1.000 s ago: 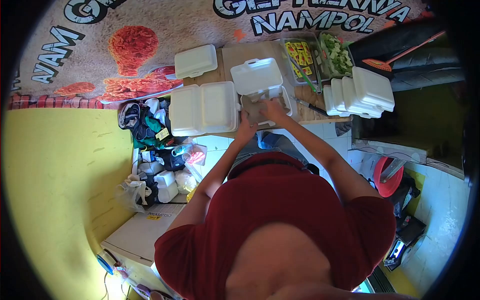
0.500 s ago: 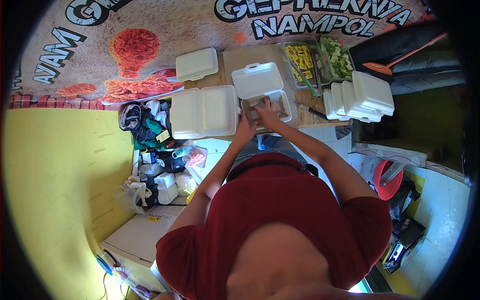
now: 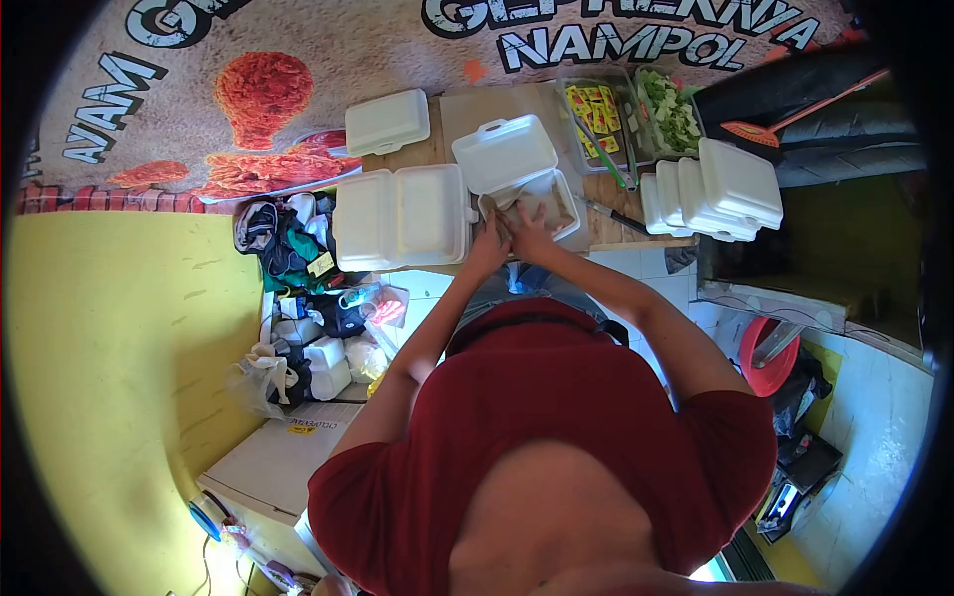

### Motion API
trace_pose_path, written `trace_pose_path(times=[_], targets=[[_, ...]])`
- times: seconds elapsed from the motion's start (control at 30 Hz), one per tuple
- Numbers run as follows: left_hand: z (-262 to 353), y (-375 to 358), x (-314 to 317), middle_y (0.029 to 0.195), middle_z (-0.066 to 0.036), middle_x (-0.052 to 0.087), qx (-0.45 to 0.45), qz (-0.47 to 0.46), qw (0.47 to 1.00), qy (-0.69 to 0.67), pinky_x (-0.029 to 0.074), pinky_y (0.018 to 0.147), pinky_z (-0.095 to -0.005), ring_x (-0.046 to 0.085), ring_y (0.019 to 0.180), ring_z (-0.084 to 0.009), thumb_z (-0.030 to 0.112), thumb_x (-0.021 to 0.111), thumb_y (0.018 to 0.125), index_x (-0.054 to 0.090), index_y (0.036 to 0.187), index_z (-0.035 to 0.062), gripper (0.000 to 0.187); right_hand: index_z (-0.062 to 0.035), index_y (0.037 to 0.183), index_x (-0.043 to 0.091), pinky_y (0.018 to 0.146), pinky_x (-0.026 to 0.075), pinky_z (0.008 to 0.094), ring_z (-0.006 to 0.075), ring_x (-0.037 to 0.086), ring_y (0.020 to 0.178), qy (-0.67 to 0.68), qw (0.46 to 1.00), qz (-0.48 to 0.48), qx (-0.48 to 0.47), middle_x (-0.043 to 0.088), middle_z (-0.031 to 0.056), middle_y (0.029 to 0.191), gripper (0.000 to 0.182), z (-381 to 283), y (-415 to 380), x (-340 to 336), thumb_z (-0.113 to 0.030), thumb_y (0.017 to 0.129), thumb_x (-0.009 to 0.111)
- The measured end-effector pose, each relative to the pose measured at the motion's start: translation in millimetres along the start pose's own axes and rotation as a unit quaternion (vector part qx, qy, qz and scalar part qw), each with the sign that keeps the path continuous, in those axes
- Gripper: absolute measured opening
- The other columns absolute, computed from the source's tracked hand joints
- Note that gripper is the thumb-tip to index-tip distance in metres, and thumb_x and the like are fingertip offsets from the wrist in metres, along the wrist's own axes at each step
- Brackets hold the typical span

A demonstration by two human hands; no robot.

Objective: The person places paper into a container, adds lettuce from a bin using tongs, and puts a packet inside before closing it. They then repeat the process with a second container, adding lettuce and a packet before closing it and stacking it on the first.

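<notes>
A white foam takeaway box [image 3: 505, 157] stands with its lid raised. A sheet of brown paper [image 3: 556, 211] lies in its lower half. My left hand [image 3: 487, 250] is at the box's near left corner, its fingers closed on the paper's edge. Inside the box, my right hand [image 3: 534, 238] presses on the paper with its fingers spread. Just left of my left hand, a second foam box [image 3: 399, 219] rests opened flat, its outer sides up.
A closed foam box [image 3: 388, 122] lies at the back left, and several stacked boxes [image 3: 740, 184] stand right. Behind are a tub of yellow sachets [image 3: 594, 109] with green-handled tongs [image 3: 606, 159] and a tub of chopped greens [image 3: 668, 114]. A knife [image 3: 618, 216] lies right of the open box.
The brown paper is spread lower and flatter in the box. My right hand's fingers have opened out over it, and the box has turned slightly.
</notes>
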State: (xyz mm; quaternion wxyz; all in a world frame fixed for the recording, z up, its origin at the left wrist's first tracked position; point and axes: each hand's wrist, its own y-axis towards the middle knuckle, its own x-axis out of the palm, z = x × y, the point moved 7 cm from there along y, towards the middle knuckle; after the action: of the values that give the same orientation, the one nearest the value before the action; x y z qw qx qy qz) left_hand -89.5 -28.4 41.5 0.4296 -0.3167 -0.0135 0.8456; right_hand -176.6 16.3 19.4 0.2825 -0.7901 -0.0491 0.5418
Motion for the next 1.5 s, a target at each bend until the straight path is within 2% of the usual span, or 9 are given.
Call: trace_pose_path(times=[0.13, 0.23, 0.33, 0.43, 0.73, 0.93, 1.23, 1.43, 1.5], targets=[[0.4, -2.7, -2.8, 0.127, -0.034, 0.033, 0.034, 0.051, 0.998, 0.003, 0.033, 0.098, -0.0425, 0.038, 0.117, -0.0449, 0.017, 0.058, 0.079, 0.014, 0.134, -0.0089, 0.076, -0.0415, 0.135, 0.027, 0.083, 0.019, 0.0791, 0.0559, 0.006, 0.126, -0.021, 0.999, -0.034, -0.015, 0.002, 0.0096, 0.148, 0.063, 2.9, 7.1, 0.0, -0.044, 0.078, 0.055], [-3.3, -5.5, -4.8, 0.128, -0.032, 0.034, 0.011, 0.046, 0.999, -0.018, 0.031, 0.100, -0.0418, 0.037, 0.118, -0.0429, 0.022, 0.059, 0.079, 0.016, 0.135, -0.0061, 0.076, -0.0336, 0.132, 0.038, 0.091, 0.029, 0.0673, 0.0499, 0.018, 0.126, 0.040, 0.997, -0.064, -0.035, 0.014, 0.0149, 0.144, 0.058, 6.1, -7.0, -33.5, -0.038, 0.078, 0.059], [-3.4, -8.4, -6.6, 0.124, -0.031, 0.036, 0.031, 0.059, 0.998, -0.015, 0.033, 0.098, -0.0432, 0.039, 0.114, -0.0439, 0.018, 0.059, 0.078, 0.018, 0.134, -0.0060, 0.073, -0.0230, 0.120, 0.052, 0.091, 0.039, 0.0488, 0.0407, 0.037, 0.116, 0.229, 0.948, 0.166, -0.144, 0.035, 0.0177, 0.129, 0.047, 52.8, 22.7, -23.7, -0.027, 0.075, 0.064], [-3.2, -10.6, -8.0, 0.126, -0.030, 0.036, 0.025, 0.061, 0.998, -0.011, 0.032, 0.099, -0.0423, 0.037, 0.117, -0.0416, 0.020, 0.059, 0.079, 0.020, 0.134, -0.0056, 0.073, -0.0135, 0.102, 0.060, 0.084, 0.044, 0.0402, 0.0343, 0.047, 0.103, 0.162, 0.945, 0.274, -0.077, 0.045, 0.0177, 0.113, 0.033, 78.1, -0.1, -70.6, -0.017, 0.070, 0.064], [-5.3, -13.6, -2.3, 0.127, -0.030, 0.035, 0.042, 0.065, 0.997, 0.025, 0.030, 0.101, -0.0412, 0.036, 0.119, -0.0421, 0.016, 0.056, 0.079, 0.022, 0.132, -0.0069, 0.067, -0.0109, 0.095, 0.062, 0.075, 0.051, 0.0412, 0.0318, 0.050, 0.099, 0.070, 0.953, 0.280, 0.092, 0.047, 0.0133, 0.104, 0.027, 99.5, -10.2, -73.9, -0.014, 0.068, 0.065], [-6.0, -8.2, 2.2, 0.128, -0.030, 0.034, 0.049, 0.064, 0.996, 0.025, 0.032, 0.101, -0.0413, 0.037, 0.117, -0.0429, 0.014, 0.056, 0.079, 0.024, 0.131, -0.0070, 0.065, -0.0106, 0.082, 0.065, 0.072, 0.050, 0.0413, 0.0292, 0.060, 0.085, 0.095, 0.978, 0.166, 0.084, 0.057, 0.0099, 0.093, 0.018, 115.2, 2.7, -60.7, -0.023, 0.069, 0.068], [-9.3, -3.3, 10.7, 0.125, -0.024, 0.039, -0.012, 0.051, 0.992, 0.113, 0.040, 0.092, -0.0442, 0.044, 0.111, -0.0407, 0.017, 0.056, 0.078, 0.030, 0.130, 0.0007, 0.061, -0.0090, 0.074, 0.063, 0.071, 0.049, 0.0426, 0.0291, 0.060, 0.082, 0.093, 0.974, 0.204, -0.024, 0.056, 0.0092, 0.092, 0.015, 124.4, 19.8, -53.6, -0.023, 0.069, 0.067], [2.0, -3.4, 10.2, 0.120, -0.021, 0.040, -0.022, 0.065, 0.986, 0.153, 0.042, 0.088, -0.0462, 0.045, 0.108, -0.0391, 0.019, 0.057, 0.077, 0.036, 0.128, 0.0030, 0.057, -0.0101, 0.081, 0.060, 0.076, 0.046, 0.0417, 0.0340, 0.053, 0.096, -0.008, 0.945, 0.322, 0.058, 0.051, 0.0141, 0.096, 0.021, 83.8, -17.4, -85.6, -0.023, 0.066, 0.068], [-1.2, -1.4, 13.1, 0.122, -0.022, 0.038, -0.021, 0.063, 0.985, 0.158, 0.042, 0.089, -0.0467, 0.043, 0.110, -0.0402, 0.019, 0.058, 0.077, 0.036, 0.128, 0.0035, 0.058, -0.0099, 0.091, 0.059, 0.080, 0.044, 0.0459, 0.0354, 0.049, 0.103, 0.034, 0.970, 0.239, -0.020, 0.047, 0.0165, 0.107, 0.027, 59.3, -6.3, -64.0, -0.025, 0.070, 0.066]])
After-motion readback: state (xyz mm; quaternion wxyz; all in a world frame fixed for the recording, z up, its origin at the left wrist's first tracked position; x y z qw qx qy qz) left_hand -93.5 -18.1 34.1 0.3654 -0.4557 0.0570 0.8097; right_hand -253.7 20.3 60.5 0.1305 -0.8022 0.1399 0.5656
